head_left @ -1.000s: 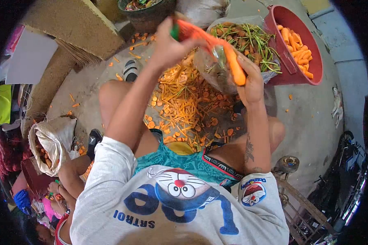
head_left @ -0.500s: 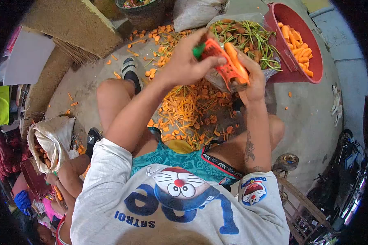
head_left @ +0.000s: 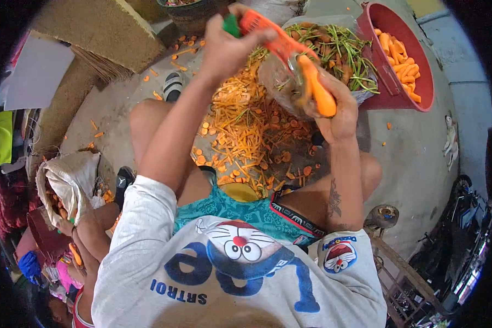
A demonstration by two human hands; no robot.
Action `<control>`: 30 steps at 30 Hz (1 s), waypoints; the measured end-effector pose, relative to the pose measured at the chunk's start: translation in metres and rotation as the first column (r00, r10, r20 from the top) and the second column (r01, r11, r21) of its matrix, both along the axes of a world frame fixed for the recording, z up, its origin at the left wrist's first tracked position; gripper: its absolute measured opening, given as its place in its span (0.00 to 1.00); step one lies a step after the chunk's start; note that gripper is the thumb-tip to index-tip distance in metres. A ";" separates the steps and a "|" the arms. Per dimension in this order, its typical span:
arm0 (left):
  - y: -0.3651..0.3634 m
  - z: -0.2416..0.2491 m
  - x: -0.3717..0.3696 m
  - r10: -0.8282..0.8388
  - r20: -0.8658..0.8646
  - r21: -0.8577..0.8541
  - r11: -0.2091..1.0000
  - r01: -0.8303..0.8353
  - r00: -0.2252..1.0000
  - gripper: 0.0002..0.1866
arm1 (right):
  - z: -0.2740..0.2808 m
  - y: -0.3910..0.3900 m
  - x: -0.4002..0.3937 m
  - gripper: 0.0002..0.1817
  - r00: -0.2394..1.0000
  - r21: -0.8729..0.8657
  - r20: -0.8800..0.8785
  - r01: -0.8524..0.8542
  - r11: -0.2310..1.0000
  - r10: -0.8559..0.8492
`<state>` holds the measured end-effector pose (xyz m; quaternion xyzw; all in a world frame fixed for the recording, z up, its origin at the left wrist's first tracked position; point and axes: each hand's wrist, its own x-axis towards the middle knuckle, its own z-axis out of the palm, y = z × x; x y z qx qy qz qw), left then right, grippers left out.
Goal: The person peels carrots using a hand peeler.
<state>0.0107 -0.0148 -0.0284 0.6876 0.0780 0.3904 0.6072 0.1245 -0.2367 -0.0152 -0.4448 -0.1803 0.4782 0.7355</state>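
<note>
My left hand is closed around an orange-red peeler with slots in its body and a green part at its back end. The peeler's far end lies close to the top of a carrot; motion blur hides whether they touch. My right hand grips this carrot, its bright orange side turned up. Below my hands, a heap of carrot peelings and cut slices covers the floor between my legs. Just beyond the right hand, a clear plastic bag holds unpeeled carrots with green stems.
A red tub of peeled carrots leans at the upper right. At the left, another person's arm reaches toward a white sack of carrots. A dark bucket stands at the top; a metal cart is lower right.
My left hand has moved up and left with the peeler, drawing it back along the carrot. The right hand and carrot have shifted slightly.
</note>
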 end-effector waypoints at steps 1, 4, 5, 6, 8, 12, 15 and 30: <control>0.014 0.003 -0.003 0.111 -0.015 0.009 0.994 -0.111 0.994 0.14 | -0.002 0.000 -0.001 0.25 1.000 0.005 -0.001 -0.003 1.000 0.003; 0.004 0.002 -0.004 0.180 -0.066 -0.006 0.984 -0.181 0.982 0.15 | 0.002 0.005 0.001 0.25 0.995 0.013 -0.080 0.054 0.998 -0.053; -0.016 0.002 -0.003 0.111 -0.020 0.095 0.989 -0.109 0.994 0.15 | 0.005 0.008 -0.002 0.25 0.994 0.009 -0.050 0.097 0.995 -0.096; -0.030 0.002 -0.003 0.039 0.017 0.196 0.980 -0.042 0.999 0.16 | 0.005 0.008 -0.003 0.25 0.990 0.002 -0.021 0.138 0.990 -0.138; -0.034 0.015 -0.004 -0.016 0.016 0.129 0.991 0.014 1.000 0.14 | -0.008 0.008 0.001 0.25 0.988 0.027 0.038 0.151 0.988 -0.152; 0.019 0.011 -0.009 0.185 -0.127 -0.027 0.981 -0.190 0.974 0.13 | 0.008 -0.001 -0.005 0.25 1.000 -0.033 0.015 -0.016 0.999 0.017; -0.003 0.002 -0.002 0.144 0.016 -0.045 0.989 -0.143 0.989 0.14 | 0.004 0.004 -0.001 0.27 0.994 -0.068 -0.049 0.089 0.994 -0.093; -0.042 0.016 -0.008 -0.035 0.001 0.093 0.995 0.035 0.999 0.16 | 0.000 0.001 0.002 0.23 0.972 0.004 0.129 0.195 0.981 -0.194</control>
